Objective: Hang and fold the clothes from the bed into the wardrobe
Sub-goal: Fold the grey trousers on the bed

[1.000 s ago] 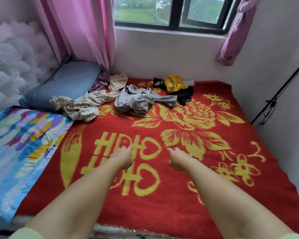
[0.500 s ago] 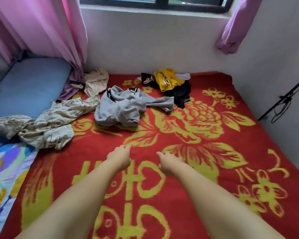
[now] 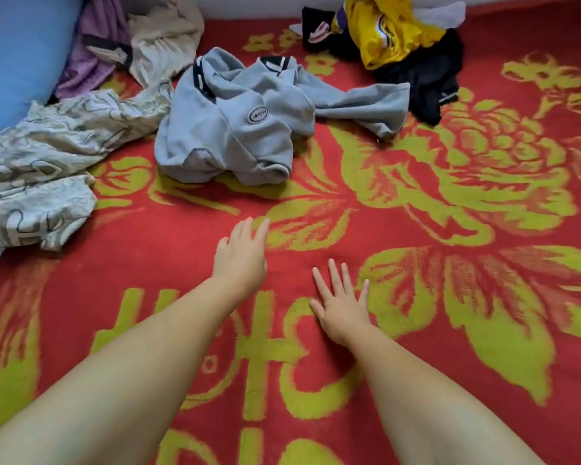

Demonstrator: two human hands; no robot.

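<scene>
Blue pillow (image 3: 17, 52) fills the far left corner, and below it a crumpled cream printed garment (image 3: 44, 169) lies on the red blanket (image 3: 416, 330) of the bed. Just beyond, a beige piece (image 3: 165, 35) sits bunched against purple cloth (image 3: 91, 58) by the wall. Near the middle a grey top (image 3: 235, 125) lies in a heap, one sleeve trailing right. The left hand (image 3: 240, 255) reaches toward it with fingers straight and together, holding nothing and not yet touching it. The right hand (image 3: 341, 303) lies flat on the blanket, fingers spread, also empty. Further right, a yellow jersey (image 3: 386, 31) sits on a black garment (image 3: 426, 82) at the far edge. No wardrobe or hanger shows. Every piece in view is unfolded and on the bed, so the task looks barely begun; the grey top seems the first likely pick.
</scene>
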